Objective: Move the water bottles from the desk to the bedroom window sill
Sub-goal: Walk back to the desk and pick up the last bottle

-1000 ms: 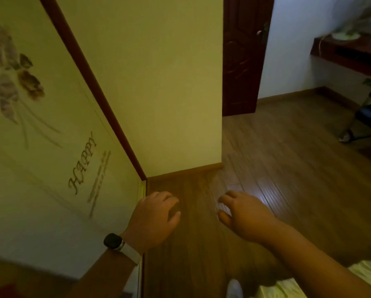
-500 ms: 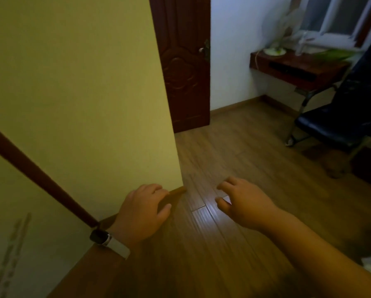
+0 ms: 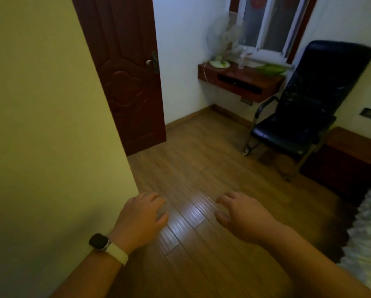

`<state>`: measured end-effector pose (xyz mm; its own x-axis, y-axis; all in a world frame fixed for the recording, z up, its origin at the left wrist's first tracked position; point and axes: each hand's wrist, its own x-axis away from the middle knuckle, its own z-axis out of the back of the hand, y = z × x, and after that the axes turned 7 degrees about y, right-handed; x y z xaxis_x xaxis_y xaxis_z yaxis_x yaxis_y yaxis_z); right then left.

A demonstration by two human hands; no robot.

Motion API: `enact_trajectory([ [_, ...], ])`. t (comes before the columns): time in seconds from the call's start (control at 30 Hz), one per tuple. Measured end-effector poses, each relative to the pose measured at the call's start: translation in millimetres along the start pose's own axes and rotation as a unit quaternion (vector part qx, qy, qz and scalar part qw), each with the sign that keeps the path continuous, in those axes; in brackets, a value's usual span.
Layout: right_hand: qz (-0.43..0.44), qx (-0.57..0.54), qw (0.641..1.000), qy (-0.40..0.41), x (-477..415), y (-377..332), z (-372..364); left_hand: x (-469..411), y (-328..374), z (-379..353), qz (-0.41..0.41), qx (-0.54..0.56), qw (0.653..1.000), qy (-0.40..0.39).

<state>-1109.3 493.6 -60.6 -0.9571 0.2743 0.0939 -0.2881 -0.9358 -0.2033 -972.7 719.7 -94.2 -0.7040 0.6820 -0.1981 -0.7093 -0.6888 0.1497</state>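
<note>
The view has swung past the yellow wall (image 3: pixel 40 125), so the small clear plastic bottle (image 3: pixel 241 59) on the red-brown wooden desk (image 3: pixel 240 80) now shows far ahead, while the left hand (image 3: pixel 140 220) and right hand (image 3: pixel 242 218) hang loosely spread, holding nothing.

Desk (image 3: pixel 244 79) far right under window (image 3: pixel 268 24); bottle (image 3: pixel 241 59) and fan (image 3: pixel 221 41) on it, fan left of bottle. Chair (image 3: pixel 305 112) right of desk, door (image 3: pixel 124 78) left, wall (image 3: pixel 40 125) nearest left

no readable text, labels or numbers (frame dim, blurred)
</note>
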Motion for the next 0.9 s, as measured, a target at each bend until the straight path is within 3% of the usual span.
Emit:
enact_trajectory([
  [0.13, -0.034, -0.004, 0.998, 0.046, -52.8, -11.0, 18.8, -69.4, -32.6, 8.8, -0.039, 0.011, 0.999, 0.008],
  [0.5, -0.086, -0.025, 0.995, 0.053, -167.8, 27.0, 26.4, -217.4, -60.2, -22.0, -0.09, 0.048, 0.995, -0.022],
  [0.7, -0.072, -0.037, 0.996, 0.033, -267.2, 78.4, 17.3, -316.6, -62.6, -54.4, -0.097, 0.036, 0.994, -0.042],
  [0.9, -0.069, -0.025, 0.997, 0.031, -371.9, 167.4, 55.8, -443.0, -32.8, -70.0, -0.097, 0.016, 0.994, -0.049],
])
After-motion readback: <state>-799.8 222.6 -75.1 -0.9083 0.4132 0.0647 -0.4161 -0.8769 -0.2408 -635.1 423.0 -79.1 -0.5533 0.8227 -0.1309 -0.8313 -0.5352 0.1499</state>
